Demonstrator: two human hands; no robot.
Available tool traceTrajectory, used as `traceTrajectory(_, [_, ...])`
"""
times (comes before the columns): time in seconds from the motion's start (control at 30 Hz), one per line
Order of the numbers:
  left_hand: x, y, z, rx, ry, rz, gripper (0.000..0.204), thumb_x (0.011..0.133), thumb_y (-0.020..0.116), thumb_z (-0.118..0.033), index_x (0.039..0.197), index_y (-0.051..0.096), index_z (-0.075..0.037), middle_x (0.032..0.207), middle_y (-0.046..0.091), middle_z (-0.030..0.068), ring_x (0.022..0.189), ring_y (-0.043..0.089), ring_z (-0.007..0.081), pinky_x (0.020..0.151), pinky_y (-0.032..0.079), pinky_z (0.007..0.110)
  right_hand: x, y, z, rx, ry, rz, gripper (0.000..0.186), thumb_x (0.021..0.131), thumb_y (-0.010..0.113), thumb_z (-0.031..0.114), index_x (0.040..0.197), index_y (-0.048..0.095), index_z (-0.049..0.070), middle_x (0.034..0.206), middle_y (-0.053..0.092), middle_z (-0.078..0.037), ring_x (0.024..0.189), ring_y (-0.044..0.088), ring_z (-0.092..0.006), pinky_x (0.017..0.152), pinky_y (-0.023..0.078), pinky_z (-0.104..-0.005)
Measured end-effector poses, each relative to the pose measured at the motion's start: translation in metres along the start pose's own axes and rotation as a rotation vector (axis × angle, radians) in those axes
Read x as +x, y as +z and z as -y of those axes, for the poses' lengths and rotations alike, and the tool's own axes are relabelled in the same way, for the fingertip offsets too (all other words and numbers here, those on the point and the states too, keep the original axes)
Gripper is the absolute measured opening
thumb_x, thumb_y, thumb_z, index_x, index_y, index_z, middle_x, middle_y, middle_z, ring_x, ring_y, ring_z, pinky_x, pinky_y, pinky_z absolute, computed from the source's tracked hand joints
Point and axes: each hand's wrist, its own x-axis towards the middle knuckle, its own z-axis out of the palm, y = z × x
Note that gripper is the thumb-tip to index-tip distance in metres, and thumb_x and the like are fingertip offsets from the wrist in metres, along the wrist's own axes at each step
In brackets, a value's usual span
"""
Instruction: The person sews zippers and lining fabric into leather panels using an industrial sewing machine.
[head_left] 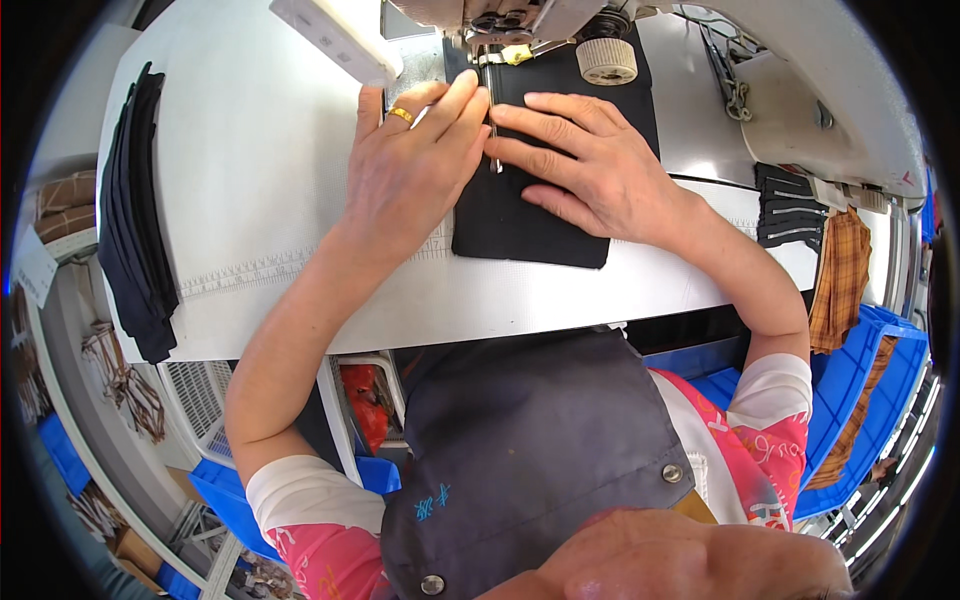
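Note:
A black fabric piece lies on the white sewing table, its far part under the sewing machine's head. A metal zipper runs along it, away from me toward the needle area. My left hand, with a gold ring, rests palm down at the zipper's left side, fingers stretched toward the presser foot. On the zipper's right, my right hand presses flat on the fabric with its fingers spread. Both hands' fingertips come close to the zipper. The left palm hides part of the fabric's left edge.
A stack of black fabric pieces hangs over the table's left side. Black zippers and orange plaid fabric lie at the right edge. A blue bin stands below there. A printed ruler crosses the tabletop.

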Motion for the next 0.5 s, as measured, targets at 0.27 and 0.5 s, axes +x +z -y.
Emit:
traceTrajectory(0.27, [0.0, -0.01, -0.008, -0.025, 0.006, 0.043, 0.038, 0.08, 0.072, -0.023, 0.115, 0.063, -0.008, 0.12, 0.062, 0.0028, 0.109, 0.057, 0.0154, 0.105, 0.032, 0.048, 0.004, 0.003, -0.013, -0.029, 0.01, -0.035, 0.049, 0.081, 0.071, 0.027, 0.127, 0.057, 0.017, 0.126, 0.057, -0.006, 0.12, 0.051, -0.0272, 0.097, 0.042, -0.0419])
traceTrajectory(0.5, [-0.015, -0.008, -0.001, -0.086, 0.083, -0.013, 0.036, 0.078, 0.074, -0.024, 0.108, 0.066, -0.007, 0.118, 0.062, 0.0011, 0.104, 0.059, 0.0132, 0.111, 0.028, 0.045, 0.011, 0.005, -0.023, 0.041, 0.011, -0.044, 0.048, 0.082, 0.07, 0.026, 0.127, 0.056, 0.019, 0.127, 0.057, -0.005, 0.119, 0.051, -0.025, 0.096, 0.042, -0.0395])
